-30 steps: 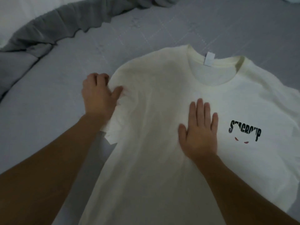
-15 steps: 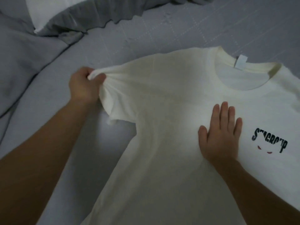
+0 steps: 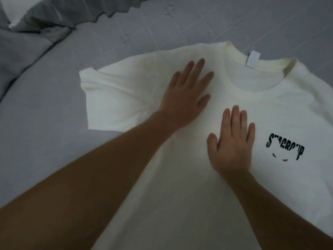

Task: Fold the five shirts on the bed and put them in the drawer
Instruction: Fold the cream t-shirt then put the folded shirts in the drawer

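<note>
The cream shirt (image 3: 180,177) lay front-up across the grey bed (image 3: 45,141), filling the middle and right of the frame, its collar and white neck tag (image 3: 252,58) toward the upper right. Half a second before, the left hand (image 3: 185,98) had been pinching the sleeve (image 3: 115,98) and drawing it out toward the left edge of the picture. Now that grip was gone: the sleeve rested spread flat at centre left, and the left hand had come in onto the shoulder area just left of the collar, fingers straight and spread, palm down on the cloth, holding nothing. The right hand (image 3: 232,141) was where it had been, flat on the chest just left of the black printed logo (image 3: 285,148), fingers straight and close together, gripping nothing and pinning the fabric.

That suggested the smoothing of this side was done, and the shirt was laid out ready for its first fold. A crumpled grey blanket (image 3: 45,20) lay along the upper left. No drawer and no other shirts were in view, so most of the task seemed yet to come.
</note>
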Tool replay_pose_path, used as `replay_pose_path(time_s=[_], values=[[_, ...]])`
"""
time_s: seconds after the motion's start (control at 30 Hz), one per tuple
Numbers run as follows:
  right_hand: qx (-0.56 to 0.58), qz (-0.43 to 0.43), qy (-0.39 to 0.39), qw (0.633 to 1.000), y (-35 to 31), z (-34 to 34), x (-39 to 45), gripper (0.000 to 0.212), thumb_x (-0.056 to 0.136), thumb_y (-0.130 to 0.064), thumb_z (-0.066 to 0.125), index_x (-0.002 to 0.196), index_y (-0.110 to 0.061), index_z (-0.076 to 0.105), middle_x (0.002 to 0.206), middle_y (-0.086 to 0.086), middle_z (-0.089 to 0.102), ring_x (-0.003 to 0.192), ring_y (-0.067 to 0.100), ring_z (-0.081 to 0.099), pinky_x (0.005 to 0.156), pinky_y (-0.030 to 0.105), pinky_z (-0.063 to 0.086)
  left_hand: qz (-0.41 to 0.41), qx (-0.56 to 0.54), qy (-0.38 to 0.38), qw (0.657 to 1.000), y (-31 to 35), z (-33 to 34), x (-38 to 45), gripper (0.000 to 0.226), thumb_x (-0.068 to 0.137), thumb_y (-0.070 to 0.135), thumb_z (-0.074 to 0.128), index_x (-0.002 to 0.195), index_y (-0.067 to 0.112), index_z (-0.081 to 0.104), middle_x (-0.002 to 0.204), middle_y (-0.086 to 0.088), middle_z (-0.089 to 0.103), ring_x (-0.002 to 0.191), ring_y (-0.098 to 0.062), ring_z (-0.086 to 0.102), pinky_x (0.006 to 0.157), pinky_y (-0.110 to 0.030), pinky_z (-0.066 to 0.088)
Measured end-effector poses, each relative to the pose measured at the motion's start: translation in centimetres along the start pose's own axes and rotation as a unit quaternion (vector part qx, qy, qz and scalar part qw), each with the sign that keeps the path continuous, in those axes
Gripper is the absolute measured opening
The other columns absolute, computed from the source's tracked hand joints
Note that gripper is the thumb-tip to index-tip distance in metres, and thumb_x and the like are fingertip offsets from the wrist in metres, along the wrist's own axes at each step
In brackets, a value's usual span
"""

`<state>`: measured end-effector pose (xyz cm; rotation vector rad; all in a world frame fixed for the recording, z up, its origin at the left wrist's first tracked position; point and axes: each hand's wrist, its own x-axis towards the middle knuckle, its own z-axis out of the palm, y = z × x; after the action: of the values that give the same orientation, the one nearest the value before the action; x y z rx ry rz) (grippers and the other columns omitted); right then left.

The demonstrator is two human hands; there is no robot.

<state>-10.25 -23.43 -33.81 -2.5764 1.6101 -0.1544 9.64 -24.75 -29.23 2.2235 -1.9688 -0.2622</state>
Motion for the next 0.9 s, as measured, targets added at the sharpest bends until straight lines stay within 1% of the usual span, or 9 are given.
replay_pose_path(time_s=[0.1, 0.2, 0.37, 0.47, 0.53, 0.6, 0.67, 0.77, 0.9], values=[[-0.008, -0.008, -0.004, 1.000, 0.1, 0.1, 0.1, 0.074, 0.092, -0.040, 0.036, 0.157, -0.010, 0.016, 0.165, 0.011, 0.009, 0.153, 0.026, 0.002, 0.121, 0.053, 0.008, -0.031, 0.043, -0.037, 0.998, -0.1, 2.9, -0.2, 0.067, 0.099, 0.058, 0.020, 0.158, 0.028, 0.017, 0.166, -0.005, 0.010, 0.153, -0.028, 0.008, 0.122, -0.048, 0.009], [-0.004, -0.012, 0.000, 1.000, 0.2, 0.2, 0.1, 0.074, 0.092, -0.039, 0.037, 0.157, -0.009, 0.017, 0.165, 0.012, 0.011, 0.153, 0.027, 0.004, 0.121, 0.054, 0.009, -0.065, 0.072, -0.017, 0.995, -6.2, 2.9, -0.8, 0.068, 0.098, 0.060, 0.023, 0.158, 0.028, 0.017, 0.166, -0.006, 0.011, 0.153, -0.030, 0.009, 0.122, -0.048, 0.008], [-0.009, -0.014, -0.004, 1.000, 0.3, 0.3, 0.1, 0.075, 0.092, -0.039, 0.037, 0.157, -0.009, 0.017, 0.165, 0.012, 0.011, 0.153, 0.029, 0.006, 0.121, 0.055, 0.010, -0.114, 0.108, -0.028, 0.987, -14.1, 0.0, 0.1, 0.064, 0.101, 0.056, 0.016, 0.158, 0.027, 0.012, 0.166, -0.007, 0.009, 0.152, -0.033, 0.008, 0.121, -0.052, 0.008], [-0.012, -0.012, -0.010, 1.000, 0.3, 0.4, 0.2, 0.076, 0.091, -0.040, 0.037, 0.157, -0.009, 0.016, 0.165, 0.012, 0.010, 0.153, 0.029, 0.005, 0.121, 0.054, 0.009, -0.231, 0.114, -0.006, 0.966, -15.1, -1.3, 0.6, 0.060, 0.104, 0.041, 0.018, 0.158, 0.018, 0.008, 0.166, -0.013, 0.003, 0.152, -0.033, 0.000, 0.121, -0.056, 0.002], [-0.012, -0.012, -0.010, 1.000, 0.3, 0.5, 0.2, 0.076, 0.090, -0.040, 0.036, 0.157, -0.010, 0.016, 0.165, 0.012, 0.010, 0.153, 0.029, 0.005, 0.121, 0.054, 0.009, -0.275, 0.115, 0.039, 0.954, -13.3, -2.1, 1.0, 0.061, 0.099, 0.019, 0.027, 0.158, 0.010, 0.011, 0.165, -0.017, 0.001, 0.152, -0.036, -0.001, 0.120, -0.060, 0.001], [-0.012, -0.012, -0.014, 1.000, 0.2, 0.5, 0.2, 0.076, 0.090, -0.041, 0.036, 0.157, -0.011, 0.015, 0.165, 0.011, 0.010, 0.153, 0.029, 0.005, 0.121, 0.054, 0.009, -0.233, 0.061, 0.096, 0.966, -8.4, -2.4, 0.5, 0.072, 0.088, 0.007, 0.037, 0.157, 0.010, 0.018, 0.164, -0.020, 0.008, 0.152, -0.037, 0.005, 0.120, -0.059, 0.005], [-0.010, -0.010, -0.018, 1.000, 0.3, 0.4, 0.1, 0.076, 0.091, -0.041, 0.035, 0.157, -0.011, 0.014, 0.165, 0.011, 0.009, 0.153, 0.029, 0.004, 0.121, 0.054, 0.008, -0.133, -0.026, 0.123, 0.983, -1.1, -0.9, -2.2, 0.070, 0.088, 0.011, 0.042, 0.156, 0.013, 0.026, 0.163, -0.018, 0.016, 0.152, -0.034, 0.012, 0.120, -0.056, 0.012], [-0.009, -0.015, -0.033, 0.999, 0.3, 0.2, 0.2, 0.075, 0.092, -0.042, 0.030, 0.157, -0.011, 0.010, 0.166, 0.011, 0.004, 0.153, 0.028, 0.000, 0.121, 0.054, 0.005, -0.028, -0.051, 0.029, 0.998, 6.8, 2.7, -9.8, 0.057, 0.099, 0.032, 0.041, 0.154, 0.019, 0.032, 0.163, -0.012, 0.021, 0.152, -0.030, 0.016, 0.118, -0.053, 0.019], [-0.001, -0.022, -0.047, 0.999, 0.4, -0.2, 0.1, 0.075, 0.092, -0.042, 0.032, 0.157, -0.011, 0.010, 0.165, 0.012, 0.005, 0.152, 0.029, 0.001, 0.122, 0.053, 0.003, -0.140, -0.009, -0.019, 0.990, 1.0, 4.2, -16.5, 0.065, 0.100, 0.051, 0.035, 0.157, 0.023, 0.024, 0.165, -0.009, 0.013, 0.153, -0.029, 0.008, 0.123, -0.045, 0.006]])
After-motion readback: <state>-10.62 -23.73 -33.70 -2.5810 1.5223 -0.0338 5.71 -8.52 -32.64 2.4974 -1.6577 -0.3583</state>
